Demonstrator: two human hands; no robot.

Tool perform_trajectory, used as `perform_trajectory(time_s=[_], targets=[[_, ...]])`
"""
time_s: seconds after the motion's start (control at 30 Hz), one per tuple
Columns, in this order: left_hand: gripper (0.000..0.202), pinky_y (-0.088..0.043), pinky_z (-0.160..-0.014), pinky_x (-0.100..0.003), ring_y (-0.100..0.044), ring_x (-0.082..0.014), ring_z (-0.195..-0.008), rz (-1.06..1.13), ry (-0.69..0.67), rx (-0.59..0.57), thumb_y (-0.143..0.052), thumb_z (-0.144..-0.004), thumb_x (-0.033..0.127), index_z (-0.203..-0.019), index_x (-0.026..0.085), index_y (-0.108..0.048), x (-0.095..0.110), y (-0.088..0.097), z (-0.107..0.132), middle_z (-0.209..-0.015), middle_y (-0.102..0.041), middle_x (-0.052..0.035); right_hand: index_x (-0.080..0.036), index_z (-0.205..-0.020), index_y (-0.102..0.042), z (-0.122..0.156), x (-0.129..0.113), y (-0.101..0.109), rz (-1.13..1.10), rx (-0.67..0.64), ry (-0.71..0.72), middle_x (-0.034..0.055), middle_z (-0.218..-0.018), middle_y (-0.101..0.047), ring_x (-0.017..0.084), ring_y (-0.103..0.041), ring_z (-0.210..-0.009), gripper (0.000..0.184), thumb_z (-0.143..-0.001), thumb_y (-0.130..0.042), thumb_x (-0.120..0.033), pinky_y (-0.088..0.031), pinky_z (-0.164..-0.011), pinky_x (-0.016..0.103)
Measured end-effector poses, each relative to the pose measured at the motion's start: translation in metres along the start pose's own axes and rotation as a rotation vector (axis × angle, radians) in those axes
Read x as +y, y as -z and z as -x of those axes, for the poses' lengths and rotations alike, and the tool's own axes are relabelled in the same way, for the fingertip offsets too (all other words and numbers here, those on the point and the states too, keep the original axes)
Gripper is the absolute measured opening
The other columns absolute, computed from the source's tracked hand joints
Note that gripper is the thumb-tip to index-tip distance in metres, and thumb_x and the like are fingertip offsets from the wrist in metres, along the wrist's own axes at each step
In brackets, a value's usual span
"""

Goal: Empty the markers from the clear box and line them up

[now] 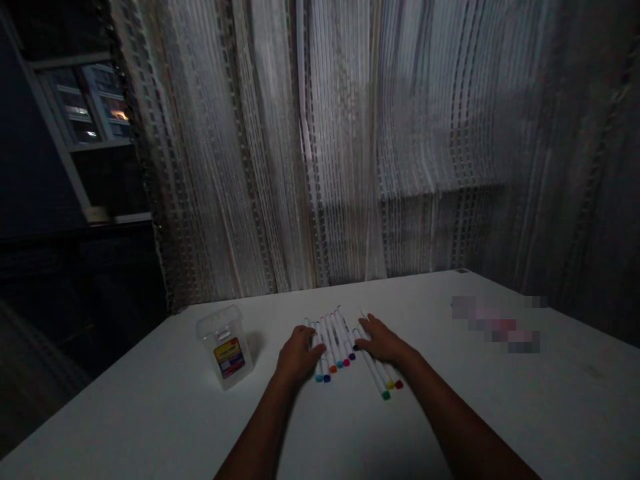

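A row of white markers with coloured ends (343, 341) lies on the white table between my hands. My left hand (299, 353) is at the row's left side, its curled fingers and thumb closed about the leftmost markers (325, 367), which have light blue and dark blue ends. On the right, my right hand (383, 340) has thumb and fingers closed around several markers (373, 368) with green, yellow and red ends. These slant and sit nearer to me than the row. The palm hides part of them.
A clear plastic box (244, 353) with a colourful label stands at the left of the white table (150, 400). A blurred-out pinkish item (500, 327) lies at the right. Behind the table hangs a striped curtain (340, 167), with a window (90, 107) at the far left.
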State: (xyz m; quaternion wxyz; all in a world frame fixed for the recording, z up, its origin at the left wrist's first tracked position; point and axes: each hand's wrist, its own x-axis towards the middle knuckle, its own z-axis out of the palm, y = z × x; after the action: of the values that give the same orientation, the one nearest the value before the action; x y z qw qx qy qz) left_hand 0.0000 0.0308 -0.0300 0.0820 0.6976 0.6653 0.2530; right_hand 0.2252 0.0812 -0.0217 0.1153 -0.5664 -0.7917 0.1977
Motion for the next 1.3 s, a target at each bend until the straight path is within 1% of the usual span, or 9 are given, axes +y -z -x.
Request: perform_trajectory(time_s=[0.13, 0.27, 0.37, 0.47, 0.63, 0.87, 0.97, 1.1, 1.3], targets=[[0.046, -0.038, -0.083, -0.024, -0.050, -0.0204, -0.103, -0.015, 0.006, -0.008, -0.057, -0.075, 0.039, -0.114, 0.017, -0.051, -0.003, 0.000, -0.002, -0.120, -0.050, -0.0058, -0.012, -0.137, -0.025, 0.004, 0.011, 0.011, -0.025, -0.115, 0.058, 0.0139, -0.146, -0.010, 0.023, -0.015, -0.132, 0.082, -0.068, -0.061, -0.037, -0.015, -0.106, 0.029], [0.049, -0.036, -0.088, -0.027, -0.049, -0.0233, -0.106, -0.048, -0.021, -0.046, -0.059, -0.073, 0.040, -0.115, 0.015, -0.052, -0.003, 0.000, -0.001, -0.121, -0.049, -0.0090, -0.012, -0.132, -0.036, 0.001, 0.006, 0.003, 0.035, 0.034, 0.023, 0.0141, -0.144, -0.021, 0.022, -0.021, -0.131, 0.058, -0.081, -0.044, -0.038, -0.018, -0.104, 0.030], [0.046, -0.035, -0.090, -0.028, -0.047, -0.0237, -0.109, -0.058, -0.032, -0.043, -0.055, -0.076, 0.039, -0.115, 0.015, -0.052, -0.003, -0.001, -0.001, -0.124, -0.047, -0.0102, -0.008, -0.132, -0.034, -0.003, 0.001, -0.004, 0.063, 0.101, -0.019, 0.0172, -0.142, -0.025, 0.023, -0.019, -0.131, 0.053, -0.087, -0.032, -0.035, -0.016, -0.105, 0.033], [0.045, -0.033, -0.092, -0.029, -0.045, -0.0240, -0.112, -0.052, -0.020, -0.029, -0.053, -0.077, 0.037, -0.116, 0.014, -0.051, -0.004, -0.002, -0.001, -0.126, -0.045, -0.0105, -0.008, -0.135, -0.030, -0.003, 0.003, -0.002, 0.054, 0.077, -0.020, 0.0175, -0.142, -0.022, 0.025, -0.018, -0.131, 0.062, -0.083, -0.041, -0.040, -0.016, -0.105, 0.033], [0.045, -0.035, -0.090, -0.028, -0.048, -0.0225, -0.106, -0.017, -0.023, -0.025, -0.052, -0.077, 0.037, -0.115, 0.014, -0.051, -0.004, 0.000, -0.001, -0.120, -0.049, -0.0093, -0.013, -0.137, -0.024, 0.004, 0.012, 0.012, -0.020, -0.121, 0.039, 0.0139, -0.146, -0.009, 0.024, -0.020, -0.131, 0.090, -0.062, -0.066, -0.040, -0.019, -0.105, 0.028], [0.045, -0.034, -0.089, -0.027, -0.047, -0.0224, -0.107, -0.040, -0.031, -0.045, -0.052, -0.076, 0.037, -0.115, 0.014, -0.051, -0.001, 0.003, 0.001, -0.122, -0.049, -0.0099, -0.010, -0.135, -0.030, 0.000, 0.007, 0.005, 0.023, 0.009, 0.008, 0.0161, -0.143, -0.021, 0.024, -0.019, -0.131, 0.066, -0.080, -0.044, -0.043, -0.015, -0.105, 0.032], [0.044, -0.034, -0.090, -0.028, -0.048, -0.0222, -0.106, -0.033, -0.021, -0.051, -0.053, -0.076, 0.036, -0.114, 0.015, -0.052, -0.002, 0.002, 0.000, -0.121, -0.049, -0.0092, -0.010, -0.136, -0.028, 0.002, 0.012, 0.011, -0.008, -0.011, 0.027, 0.0149, -0.142, -0.024, 0.023, -0.021, -0.130, 0.070, -0.076, -0.050, -0.040, -0.018, -0.105, 0.032], [0.044, -0.035, -0.090, -0.028, -0.049, -0.0221, -0.105, -0.033, -0.026, -0.045, -0.053, -0.076, 0.035, -0.114, 0.014, -0.051, -0.002, 0.001, -0.001, -0.119, -0.050, -0.0095, -0.015, -0.131, -0.038, 0.007, 0.019, 0.021, -0.033, -0.075, 0.099, 0.0100, -0.132, -0.044, 0.022, -0.040, -0.120, 0.073, -0.064, -0.062, -0.029, -0.029, -0.098, 0.029], [0.043, -0.034, -0.091, -0.027, -0.048, -0.0220, -0.106, -0.045, -0.031, -0.053, -0.053, -0.076, 0.034, -0.114, 0.013, -0.052, -0.003, 0.001, -0.001, -0.120, -0.050, -0.0103, -0.011, -0.121, -0.049, -0.001, 0.011, 0.008, 0.025, 0.074, 0.070, 0.0142, -0.123, -0.051, 0.024, -0.044, -0.114, 0.045, -0.082, -0.039, -0.032, -0.029, -0.095, 0.034]])
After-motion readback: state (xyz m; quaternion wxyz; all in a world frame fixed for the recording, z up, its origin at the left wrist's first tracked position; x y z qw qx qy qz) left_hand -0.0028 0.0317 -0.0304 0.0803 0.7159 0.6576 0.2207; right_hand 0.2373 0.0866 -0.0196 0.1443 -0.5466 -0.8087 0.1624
